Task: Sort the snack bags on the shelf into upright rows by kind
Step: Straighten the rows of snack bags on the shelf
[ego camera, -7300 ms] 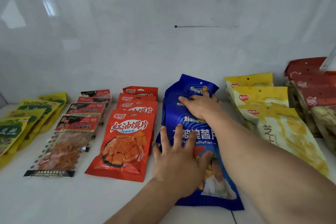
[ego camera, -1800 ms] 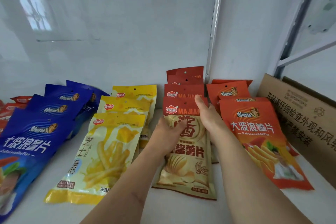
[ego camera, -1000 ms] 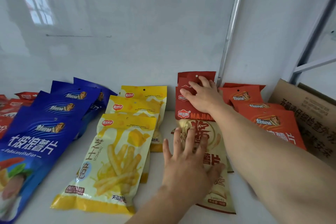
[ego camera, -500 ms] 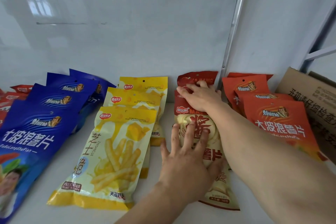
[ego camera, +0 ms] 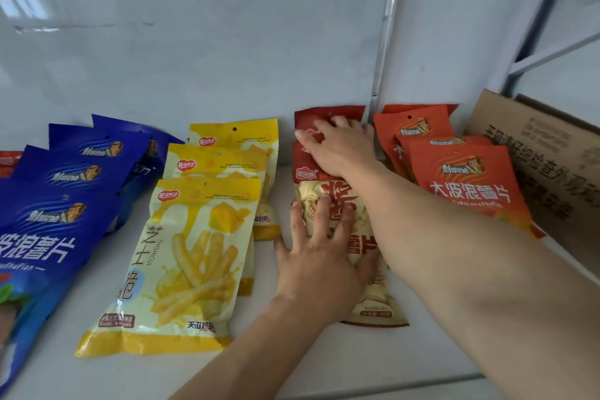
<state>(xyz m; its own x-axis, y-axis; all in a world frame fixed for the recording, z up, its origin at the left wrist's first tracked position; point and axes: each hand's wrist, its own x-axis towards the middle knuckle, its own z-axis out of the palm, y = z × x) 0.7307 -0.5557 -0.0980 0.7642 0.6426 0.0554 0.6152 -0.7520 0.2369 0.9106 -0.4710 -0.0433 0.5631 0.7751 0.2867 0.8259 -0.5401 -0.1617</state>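
Rows of snack bags lie leaning back on a white shelf [ego camera: 357, 364]. From the left: blue chip bags [ego camera: 65, 191], yellow fry bags [ego camera: 191, 256], dark red and cream chip bags [ego camera: 311, 191], orange chip bags [ego camera: 467, 178]. My left hand [ego camera: 321, 256] rests flat with spread fingers on the front dark red and cream bag. My right hand [ego camera: 341, 146] reaches over it and presses with straight fingers on the tops of the rear bags of that row [ego camera: 328, 114], near the back wall.
A brown cardboard box [ego camera: 545, 166] stands at the right end of the shelf beside the orange bags. A metal upright [ego camera: 386, 26] runs up the back wall behind the dark red row. A red bag edge [ego camera: 8, 159] shows far left.
Since 7.3 s ago my hands moved from the blue row to the dark red and cream row. In the last second both hands kept pressing there with little movement.
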